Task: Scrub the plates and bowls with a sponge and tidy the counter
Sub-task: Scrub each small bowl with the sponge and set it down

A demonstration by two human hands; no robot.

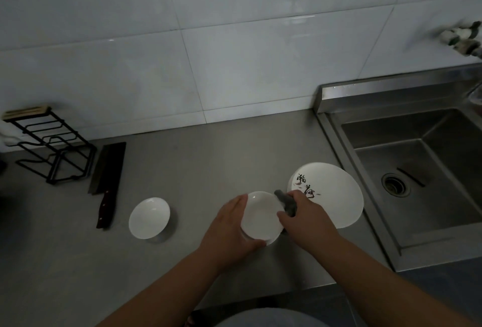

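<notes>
1. Two hands work one bowl (260, 214) above the counter: left hand (229, 230) grips its rim, right hand (305, 214) clamps the sponge (285, 201) against its right edge.
2. Rotate the bowl steadily; keep sponge pressure even (rim included).
3. Surface: steel counter (208, 165), dim light; plate (333, 196) beside the sink (443, 131), tiled wall (234, 66) behind.

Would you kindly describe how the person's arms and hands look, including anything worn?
Both forearms are bare to the frame's edge: no sleeves, gloves, watch or bracelet show. The left hand and right hand carry no visible rings. A pale grey-blue garment covers the torso below.
</notes>
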